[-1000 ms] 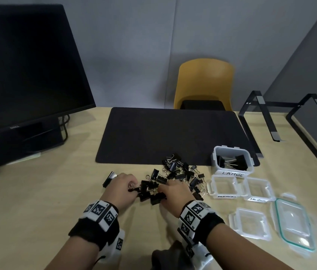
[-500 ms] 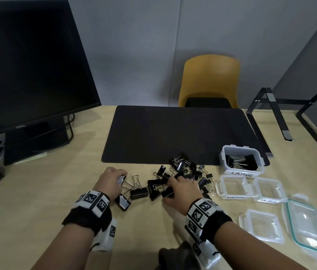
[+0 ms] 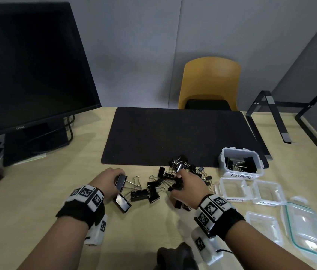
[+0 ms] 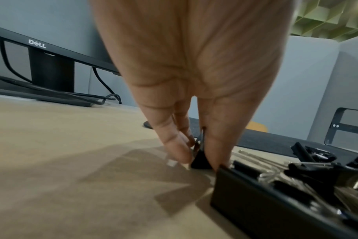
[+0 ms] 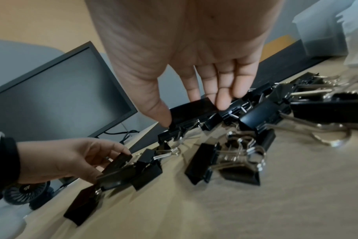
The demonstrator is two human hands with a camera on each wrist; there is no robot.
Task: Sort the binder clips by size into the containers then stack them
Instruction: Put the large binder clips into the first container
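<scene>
Binder clips (image 3: 175, 178): black folded-metal bodies, triangular in section, with bright silver wire handles; several sizes mixed. They lie in a loose scatter on the table (image 3: 37, 201), just in front of the near edge of the desk mat (image 3: 173, 133), between the two hands.

Left hand (image 3: 111, 179): thumb and fingers pinch one large clip (image 3: 120, 182) by its two flat faces. The left wrist view shows the clip's spine down at the table surface. Another large clip (image 3: 123, 201) lies just beside it, nearer the wrist.

Right hand (image 3: 189, 184): fingers reach down into the scatter. In the right wrist view the thumb and forefinger close on a glossy black clip (image 5: 191, 111) at the top of the pile, the other fingers extended.

Large container (image 3: 240, 173): clear plastic, squarish with rounded corners, hinged side tabs, white label reading LARGE. It stands at the mat's right near corner and holds several large clips (image 3: 239, 163).

Two small containers (image 3: 251, 189): clear plastic, same form, side by side and touching, just in front of the large one; labels partly legible.

Small lid (image 3: 263, 225) and large lid (image 3: 307, 228): clear, flat; the large one has a teal seal ring. Both lie near the right table edge.

Table: pale wood grain, matt. Desk mat: black, rectangular, dull finish.
</scene>
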